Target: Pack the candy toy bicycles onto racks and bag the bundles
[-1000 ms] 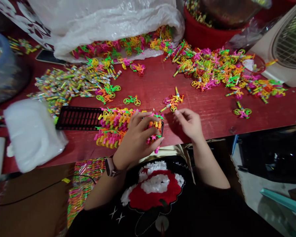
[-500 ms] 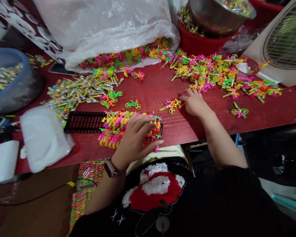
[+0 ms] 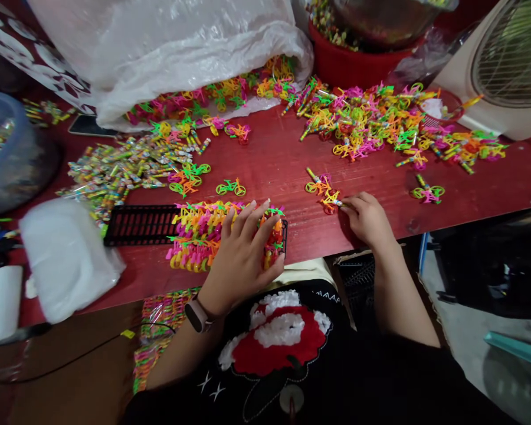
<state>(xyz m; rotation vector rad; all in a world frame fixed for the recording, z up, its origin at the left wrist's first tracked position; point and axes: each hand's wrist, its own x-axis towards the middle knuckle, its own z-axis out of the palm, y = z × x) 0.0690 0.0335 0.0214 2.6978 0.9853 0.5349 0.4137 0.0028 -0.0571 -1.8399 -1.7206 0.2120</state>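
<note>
My left hand lies with fingers spread over rows of small coloured plastic toy bicycles standing in a black slotted rack. The rack's left end shows bare slots. To the right, my right hand is closed in a pinch on the end of a yellow and red toy bicycle with a wrapped stick on it. Touching that one is an orange and pink toy bicycle on the red table. A green toy bicycle lies just beyond the rack.
A heap of toy bicycles covers the back right, before a fan. Wrapped sticks are piled left, near a blue basin. A white plastic sack of bicycles and a red tub stand behind.
My right hand has come nearer to me and closed on a toy bicycle's end. The two bicycles by it have turned and shifted right. My left hand stays over the rack, fingers flatter.
</note>
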